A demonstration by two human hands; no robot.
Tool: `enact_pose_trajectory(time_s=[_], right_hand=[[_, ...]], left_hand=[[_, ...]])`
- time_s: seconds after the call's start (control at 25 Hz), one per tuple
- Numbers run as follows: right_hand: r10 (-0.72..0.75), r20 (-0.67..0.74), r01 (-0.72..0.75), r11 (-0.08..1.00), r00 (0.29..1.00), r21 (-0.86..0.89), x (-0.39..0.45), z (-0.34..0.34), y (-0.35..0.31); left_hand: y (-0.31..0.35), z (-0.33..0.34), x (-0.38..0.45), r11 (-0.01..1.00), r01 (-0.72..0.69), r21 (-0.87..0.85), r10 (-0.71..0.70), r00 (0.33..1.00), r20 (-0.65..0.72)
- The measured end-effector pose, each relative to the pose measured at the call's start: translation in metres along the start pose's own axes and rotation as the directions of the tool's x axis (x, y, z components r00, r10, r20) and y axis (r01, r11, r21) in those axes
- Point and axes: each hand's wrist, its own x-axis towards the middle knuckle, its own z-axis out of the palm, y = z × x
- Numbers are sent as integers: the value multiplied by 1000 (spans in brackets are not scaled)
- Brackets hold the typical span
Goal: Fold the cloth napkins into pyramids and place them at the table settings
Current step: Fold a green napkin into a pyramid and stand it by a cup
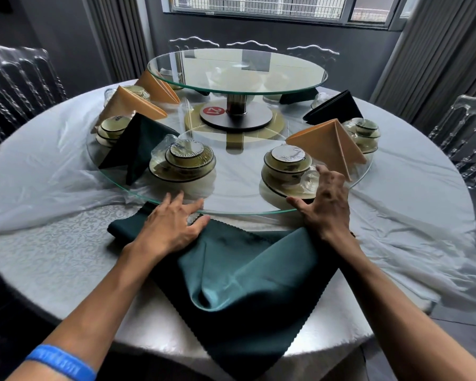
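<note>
A dark green napkin (239, 270) lies rumpled on the table (52, 259) at lower centre. The left hand (173, 224) presses flat on it; the right hand (327, 207), fingers spread, holds nothing. Beyond, the glass turntable (231, 199) carries three orange and three dark folded pyramids among wrapped bowl sets.

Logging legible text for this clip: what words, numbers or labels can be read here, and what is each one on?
"21" on the red round tag lying on the dark base of the glass turntable stand; it appears rotated from this view.
Blue wristband on the left forearm: raised lettering, too blurred to read.
Wrapped bowl sets: print on the plastic film, too small to read.
</note>
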Motion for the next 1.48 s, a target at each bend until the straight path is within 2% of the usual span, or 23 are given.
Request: enact_pose_trajectory(time_s=[0.28,0.4,0.44,0.48,0.56,0.6,0.68,0.76,0.88,0.92,1.0,1.08,1.12,1.2,1.32,1.36,1.44,1.48], right_hand=[[10,69,-9,1000,998,-20,8,-2,-7],[-147,13,145,985,989,89,-20,-22,-12],[-226,79,212,965,971,153,-31,-31,-10],[-293,202,255,948,935,193,-42,-38,-9],[-362,448,335,932,818,141,-59,-47,-3],[-371,521,377,921,769,100,-64,-47,1],[-387,590,410,906,708,103,-71,-44,8],[-423,604,355,904,676,236,-72,-43,14],[-435,622,146,876,651,459,-68,-56,18],[-404,660,45,870,634,490,-68,-65,19],[-362,749,-132,851,555,509,-65,-87,24],[-376,792,-188,838,482,512,-58,-106,30],[-374,795,-198,836,478,512,-54,-113,32],[-355,778,-213,828,518,519,-42,-124,37],[-360,796,-190,846,486,499,-21,-139,35],[-387,771,-152,840,506,521,-12,-144,29],[-397,651,-62,823,646,564,10,-150,6],[-365,568,-23,827,738,562,24,-149,-9]], left_hand=[[-3,-1,2,997,24,-73,-23,1000,17],[-14,0,2,999,-16,-51,19,998,61],[-18,-1,-2,997,-53,-49,54,998,34],[-22,-2,-9,991,-103,-85,101,994,-28],[-29,-6,-28,953,-207,-222,172,971,-165],[-32,-7,-38,930,-241,-276,191,962,-197],[-40,-10,-53,906,-262,-332,225,963,-148],[-47,-13,-60,916,-246,-318,253,967,-21],[-57,-12,-64,921,-284,-267,316,945,83],[-58,-11,-66,916,-331,-229,357,930,84],[-60,-8,-72,890,-419,-179,439,893,95],[-60,-9,-76,854,-457,-247,500,853,152],[-59,-9,-77,839,-466,-279,522,835,174],[-53,-10,-76,823,-501,-268,548,823,147],[-43,-23,-64,820,-497,-283,522,853,15],[-39,-32,-57,820,-467,-330,478,877,-54],[-27,-53,-36,806,-375,-458,284,924,-256],[-19,-63,-21,761,-316,-567,130,930,-344]])
